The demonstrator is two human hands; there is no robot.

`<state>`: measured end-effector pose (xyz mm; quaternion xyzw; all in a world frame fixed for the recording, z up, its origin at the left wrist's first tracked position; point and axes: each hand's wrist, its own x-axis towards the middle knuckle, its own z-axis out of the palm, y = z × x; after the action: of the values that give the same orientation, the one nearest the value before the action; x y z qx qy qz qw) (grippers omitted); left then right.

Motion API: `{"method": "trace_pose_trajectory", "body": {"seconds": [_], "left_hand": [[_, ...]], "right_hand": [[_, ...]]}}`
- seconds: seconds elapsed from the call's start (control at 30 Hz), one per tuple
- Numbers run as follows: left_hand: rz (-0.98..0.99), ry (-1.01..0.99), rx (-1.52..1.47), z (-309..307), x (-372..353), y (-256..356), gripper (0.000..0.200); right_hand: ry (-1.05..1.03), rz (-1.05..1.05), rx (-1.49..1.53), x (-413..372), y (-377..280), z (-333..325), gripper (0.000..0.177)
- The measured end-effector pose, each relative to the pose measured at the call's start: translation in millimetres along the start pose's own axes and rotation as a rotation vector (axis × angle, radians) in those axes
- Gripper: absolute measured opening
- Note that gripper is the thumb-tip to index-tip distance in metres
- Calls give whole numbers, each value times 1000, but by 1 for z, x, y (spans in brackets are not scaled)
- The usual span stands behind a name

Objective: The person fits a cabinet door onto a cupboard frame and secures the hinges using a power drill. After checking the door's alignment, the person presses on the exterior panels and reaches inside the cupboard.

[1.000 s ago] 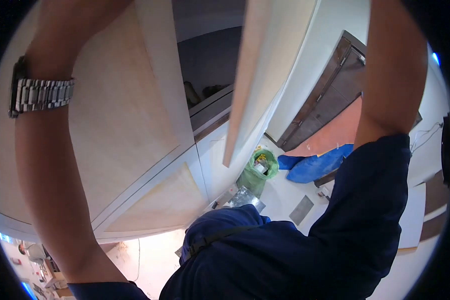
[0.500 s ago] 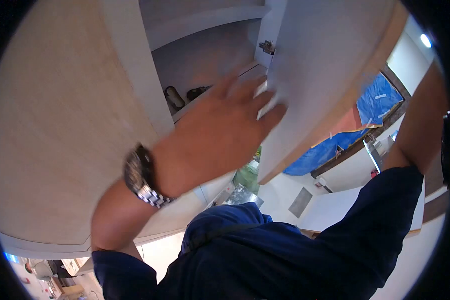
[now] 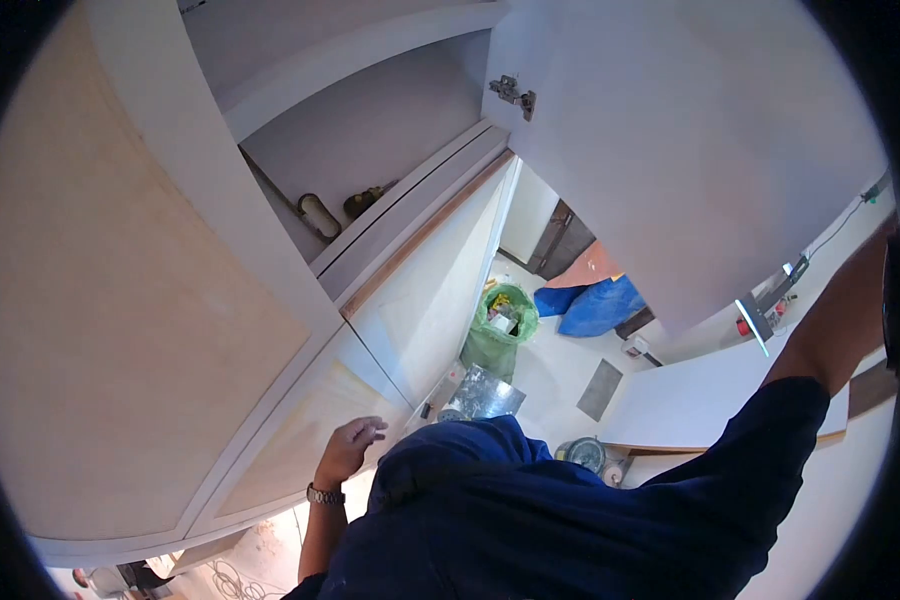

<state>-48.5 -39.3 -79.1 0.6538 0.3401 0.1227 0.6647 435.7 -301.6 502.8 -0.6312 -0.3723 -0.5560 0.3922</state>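
Note:
My left hand (image 3: 348, 448), with a metal-band watch (image 3: 325, 495) on the wrist, hangs low beside the lower cabinet front (image 3: 300, 440). Its fingers are loosely bent and apart, with nothing visible in them. My right arm (image 3: 835, 310) reaches up at the right edge, and its hand is out of view. The white cabinet door (image 3: 670, 130) stands swung out on a metal hinge (image 3: 513, 95). Inside the cabinet, an oblong loop-shaped object (image 3: 318, 215) and a small dark, brownish object (image 3: 362, 203) lie on the shelf floor.
Below the door stands a green bag-lined bin (image 3: 492, 345) with rubbish in it. Near it are a shiny metal-looking box (image 3: 485, 393), blue sheeting (image 3: 602, 308) and a round bucket-like container (image 3: 585, 453). A white panel (image 3: 670, 410) lies at the right. Cables (image 3: 235, 580) trail on the floor at lower left.
My left hand has dropped from in front of the cabinet opening to low beside my body. The door now appears swung farther out, showing more of the shelf and floor.

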Motion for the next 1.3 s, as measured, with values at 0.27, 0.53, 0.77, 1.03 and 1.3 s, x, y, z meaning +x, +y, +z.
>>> {"method": "trace_pose_trajectory", "body": {"seconds": [0.27,0.53,0.77,1.03,1.3], "left_hand": [[-232,147,62,-6,-11,-105,32],[-228,195,108,5,-25,-113,33],[-184,218,230,4,-16,-116,32],[-139,264,292,7,-23,-114,32],[-6,-86,1086,-2,-51,-282,15]], "right_hand": [[-90,137,-241,33,203,60,53],[111,-43,-479,43,259,109,59],[180,-47,-164,7,89,160,57],[-359,-132,191,-113,-76,184,43],[-1705,332,561,-267,-73,182,50]]}}
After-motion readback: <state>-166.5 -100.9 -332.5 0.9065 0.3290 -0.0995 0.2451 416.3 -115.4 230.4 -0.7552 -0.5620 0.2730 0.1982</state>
